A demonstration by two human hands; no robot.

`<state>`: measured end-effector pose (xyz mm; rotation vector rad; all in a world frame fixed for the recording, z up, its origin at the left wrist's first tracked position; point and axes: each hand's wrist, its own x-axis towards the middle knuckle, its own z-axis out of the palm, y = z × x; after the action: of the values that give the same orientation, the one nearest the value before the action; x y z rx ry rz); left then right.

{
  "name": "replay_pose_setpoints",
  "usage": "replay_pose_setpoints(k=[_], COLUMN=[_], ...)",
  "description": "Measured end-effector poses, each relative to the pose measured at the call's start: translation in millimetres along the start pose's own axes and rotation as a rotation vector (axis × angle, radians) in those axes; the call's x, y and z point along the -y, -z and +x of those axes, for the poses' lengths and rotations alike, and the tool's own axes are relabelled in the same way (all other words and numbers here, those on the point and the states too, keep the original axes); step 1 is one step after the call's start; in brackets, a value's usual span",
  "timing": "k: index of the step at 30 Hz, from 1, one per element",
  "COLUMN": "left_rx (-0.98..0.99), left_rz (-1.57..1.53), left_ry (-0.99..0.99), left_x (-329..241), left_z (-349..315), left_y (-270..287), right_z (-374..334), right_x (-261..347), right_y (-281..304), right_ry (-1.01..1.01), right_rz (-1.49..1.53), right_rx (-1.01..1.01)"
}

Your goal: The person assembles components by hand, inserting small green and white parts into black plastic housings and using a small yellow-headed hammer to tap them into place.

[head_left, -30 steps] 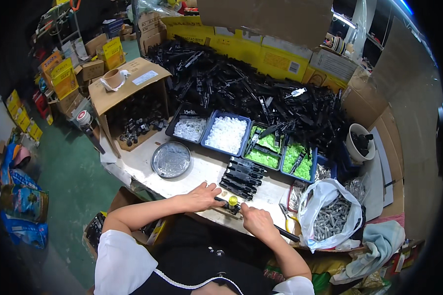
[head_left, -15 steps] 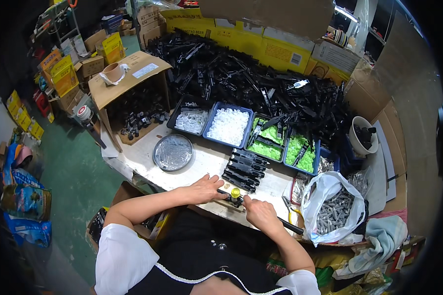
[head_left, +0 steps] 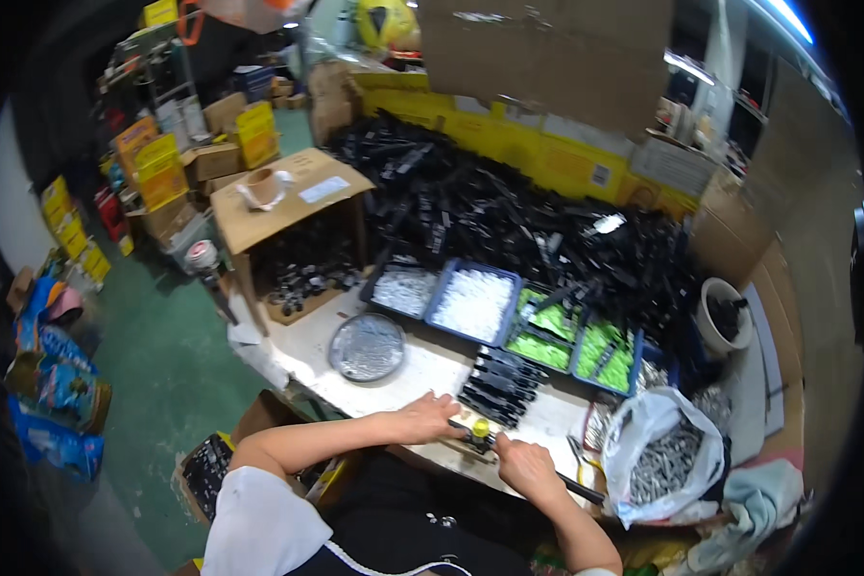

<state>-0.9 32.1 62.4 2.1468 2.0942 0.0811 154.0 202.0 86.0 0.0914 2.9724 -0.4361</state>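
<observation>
My left hand (head_left: pixel 429 420) is closed, its fingertips pinching the near-left end of a small black plastic part (head_left: pixel 470 441) at the table's front edge. A round yellow piece (head_left: pixel 481 427) sits upright on that part, between my hands. To its right my right hand (head_left: pixel 526 465) is a fist close against the part. From under this hand a black rod (head_left: pixel 584 491) sticks out to the right; the fingers seem wrapped round it, though its other end is hidden. Just beyond my hands lies a row of several long black plastic pieces (head_left: pixel 501 386), side by side.
Behind stand bins of clear pieces (head_left: pixel 472 304) and green pieces (head_left: pixel 605 351), below a big heap of black parts (head_left: pixel 509 206). A round metal tin (head_left: pixel 367 347) is at left, near a cardboard box (head_left: pixel 288 206). At right are pliers (head_left: pixel 586 461) and a white bag (head_left: pixel 634 480) of grey pieces.
The whole view has shifted, so the table and hands appear lower and further right, slightly blurred. Both hands keep about the same grip and place beside the yellow piece.
</observation>
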Motion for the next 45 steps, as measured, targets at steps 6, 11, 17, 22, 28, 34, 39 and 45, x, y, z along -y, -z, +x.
replay_pose_setpoints(k=[6, 11, 17, 22, 28, 34, 39, 45], left_rx=[-0.06, 0.008, 0.018, -0.097, -0.377, -0.282, -0.364, -0.463], left_rz=[-0.051, -0.112, -0.128, -0.159, -0.251, -0.367, -0.491, -0.544], left_ry=[0.002, 0.013, 0.026, 0.041, 0.151, 0.238, 0.36, 0.379], left_x=[14.5, 14.6, -2.2, 4.8, 21.2, 19.1, 8.2, 0.8], left_z=[2.7, 2.6, -0.7, -1.5, -3.9, -0.4, -8.0, -17.4], left_y=[-7.2, 1.1, -1.0, -16.3, -29.7, -22.0, -30.6, -35.2], right_z=[5.9, 6.6, -9.9, -9.5, 0.4, 10.1, 15.9, 27.4], right_x=[-4.7, -1.1, 0.7, -0.9, -2.1, -3.6, 17.5, 28.2], right_y=[-0.5, 4.6, -4.3, -6.1, -9.9, -2.0, -15.7, -8.1], right_ry=[0.045, 0.072, 0.063, 0.041, 0.052, -0.08, 0.014, 0.017], right_rz=[-0.021, 0.006, 0.008, 0.006, 0.003, 0.149, 0.303, 0.271], right_rx=[-0.029, -0.031, -0.05, -0.026, -0.069, -0.099, -0.469, -0.309])
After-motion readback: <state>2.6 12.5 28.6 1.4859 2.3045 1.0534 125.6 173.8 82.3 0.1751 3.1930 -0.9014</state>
